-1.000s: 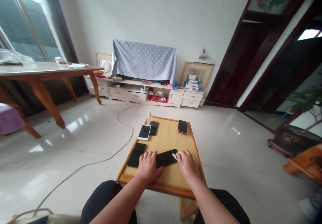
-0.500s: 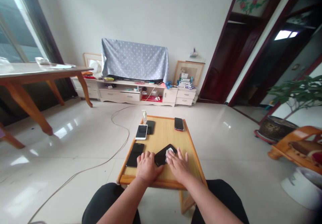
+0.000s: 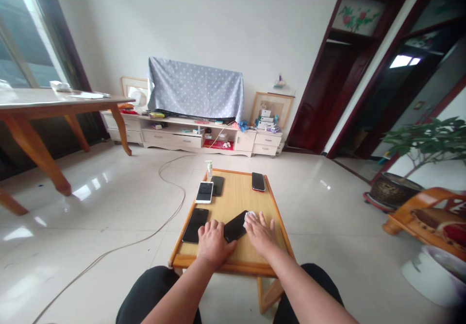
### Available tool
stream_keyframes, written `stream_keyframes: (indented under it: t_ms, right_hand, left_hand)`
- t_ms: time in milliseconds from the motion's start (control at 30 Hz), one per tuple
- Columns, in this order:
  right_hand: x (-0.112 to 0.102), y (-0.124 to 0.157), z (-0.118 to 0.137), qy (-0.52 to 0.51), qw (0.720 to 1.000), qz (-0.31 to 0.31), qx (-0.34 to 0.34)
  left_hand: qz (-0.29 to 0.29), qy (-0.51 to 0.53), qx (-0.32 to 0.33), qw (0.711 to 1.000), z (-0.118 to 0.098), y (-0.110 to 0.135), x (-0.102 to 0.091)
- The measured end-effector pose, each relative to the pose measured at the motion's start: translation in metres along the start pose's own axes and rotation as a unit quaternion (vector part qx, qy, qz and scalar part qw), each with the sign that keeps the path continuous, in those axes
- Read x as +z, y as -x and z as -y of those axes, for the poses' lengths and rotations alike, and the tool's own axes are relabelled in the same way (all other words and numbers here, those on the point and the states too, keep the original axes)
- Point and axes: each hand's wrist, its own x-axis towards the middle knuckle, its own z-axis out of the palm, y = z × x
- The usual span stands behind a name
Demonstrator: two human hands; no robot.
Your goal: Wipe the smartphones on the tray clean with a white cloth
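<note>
A black smartphone lies tilted on the small wooden table. My left hand grips its near left end, fingers bent and thumb along the lower edge. Under the fingers of my right hand, a crumpled white tissue is pressed against the phone's far right end; those fingers are partly spread. Just left of my left hand rests a larger black phone. Farther up stand a white-framed phone and a dark phone side by side, lying flat.
A pump bottle stands at the table's far left corner. Another phone with a red edge lies at the far right. A cable runs across the floor on the left. Ahead is a white low cabinet beneath a cloth-covered shape.
My right hand has slid with the tissue to the right, toward the phone's far end. My left hand keeps its hold. The view has tilted up slightly.
</note>
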Motion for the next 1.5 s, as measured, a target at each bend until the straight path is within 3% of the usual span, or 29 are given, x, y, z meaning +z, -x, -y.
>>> stream_keyframes:
  t_ms: [167, 233, 367, 433, 533, 567, 767, 833, 933, 1000, 1167, 1233, 1333, 1400, 1500]
  right_hand:
    - [0.013, 0.009, 0.020, -0.026, 0.984, 0.061, -0.166]
    - [0.010, 0.003, 0.019, -0.018, 0.989, 0.055, -0.138]
    - [0.004, -0.014, 0.014, -0.005, 1.000, 0.001, -0.001]
    - [0.009, -0.013, 0.019, -0.011, 0.999, 0.012, -0.040]
    - [0.019, -0.010, 0.026, -0.015, 0.987, 0.043, -0.156]
    - [0.019, -0.012, 0.026, -0.011, 0.986, 0.044, -0.161]
    - [-0.003, -0.038, 0.007, 0.026, 0.998, -0.015, 0.047]
    - [0.001, -0.032, 0.011, 0.021, 1.000, -0.014, 0.014]
    - [0.014, -0.016, 0.022, 0.001, 0.992, 0.022, -0.128]
    - [0.016, -0.012, 0.021, 0.000, 0.986, 0.033, -0.165]
    - [-0.001, -0.024, 0.000, 0.032, 0.999, -0.017, 0.007]
    - [-0.002, -0.018, -0.001, 0.028, 1.000, -0.010, -0.010]
    - [0.004, 0.002, 0.005, 0.000, 0.990, 0.022, -0.137]
    - [0.005, 0.012, 0.004, -0.008, 0.984, 0.026, -0.177]
    - [0.000, 0.012, -0.006, 0.012, 0.997, -0.001, -0.082]
  left_hand:
    - [0.019, -0.002, -0.003, 1.000, 0.000, 0.001, -0.004]
    - [0.025, -0.007, -0.010, 1.000, -0.001, 0.001, -0.005]
    - [0.012, -0.012, -0.008, 1.000, -0.001, -0.001, -0.004]
    - [0.009, -0.008, 0.001, 1.000, 0.001, -0.001, -0.003]
    - [0.010, 0.001, 0.012, 1.000, 0.002, -0.002, -0.001]
    - [0.008, 0.000, 0.011, 1.000, 0.001, -0.002, -0.001]
    - [0.007, -0.019, -0.013, 1.000, -0.006, -0.003, -0.002]
    - [0.008, -0.015, -0.008, 1.000, -0.005, -0.004, -0.002]
    - [0.009, -0.009, 0.001, 1.000, -0.003, -0.004, -0.002]
    - [0.006, -0.006, 0.001, 1.000, -0.003, -0.004, -0.001]
    - [-0.006, -0.009, -0.001, 1.000, -0.004, -0.004, 0.002]
    - [-0.009, -0.010, 0.002, 1.000, -0.004, -0.005, 0.003]
    - [-0.005, -0.010, 0.008, 1.000, -0.004, -0.005, 0.002]
    - [0.003, -0.015, 0.007, 1.000, -0.005, -0.005, 0.000]
    - [0.009, -0.028, -0.008, 1.000, -0.010, -0.004, -0.003]
